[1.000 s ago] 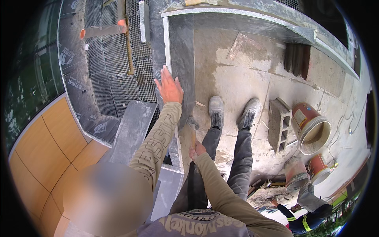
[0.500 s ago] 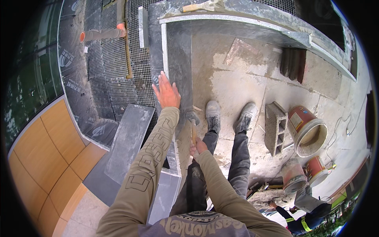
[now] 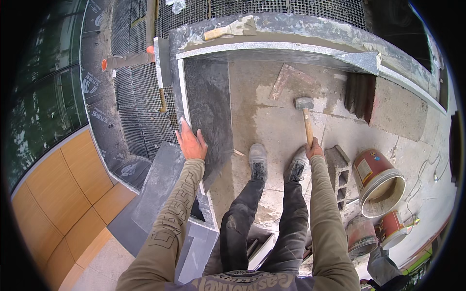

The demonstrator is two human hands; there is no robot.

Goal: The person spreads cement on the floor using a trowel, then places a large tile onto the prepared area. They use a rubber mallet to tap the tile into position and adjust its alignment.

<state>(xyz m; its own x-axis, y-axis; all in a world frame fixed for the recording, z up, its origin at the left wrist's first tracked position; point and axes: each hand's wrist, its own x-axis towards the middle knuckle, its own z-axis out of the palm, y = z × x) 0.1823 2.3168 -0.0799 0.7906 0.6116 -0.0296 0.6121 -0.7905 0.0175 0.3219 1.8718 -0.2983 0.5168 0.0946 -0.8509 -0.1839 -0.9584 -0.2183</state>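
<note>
My left hand (image 3: 192, 141), fingers spread, rests on the light edge of a dark grey stone slab (image 3: 206, 106) that forms the left side of a low wall. In my right hand (image 3: 314, 148) is the lower end of the wooden handle of a hammer (image 3: 307, 123). Its blocky grey head points forward over the floor, well to the right of the slab and apart from it. My shoes stand side by side between the slab and the hollow concrete block (image 3: 338, 177).
On the far ledge (image 3: 286, 41) lies a wooden-handled tool with a wide flat end (image 3: 230, 29). A reddish L-shaped piece (image 3: 281, 82) lies on the floor. At right stands a large red bucket (image 3: 371, 169); smaller buckets sit behind it. A loose slab (image 3: 158, 186) and a pipe (image 3: 127, 60) are at left.
My right hand has swung the hammer away from beside the left slab, out to the right and forward. My left hand stays on the slab's edge. The view has shifted a little.
</note>
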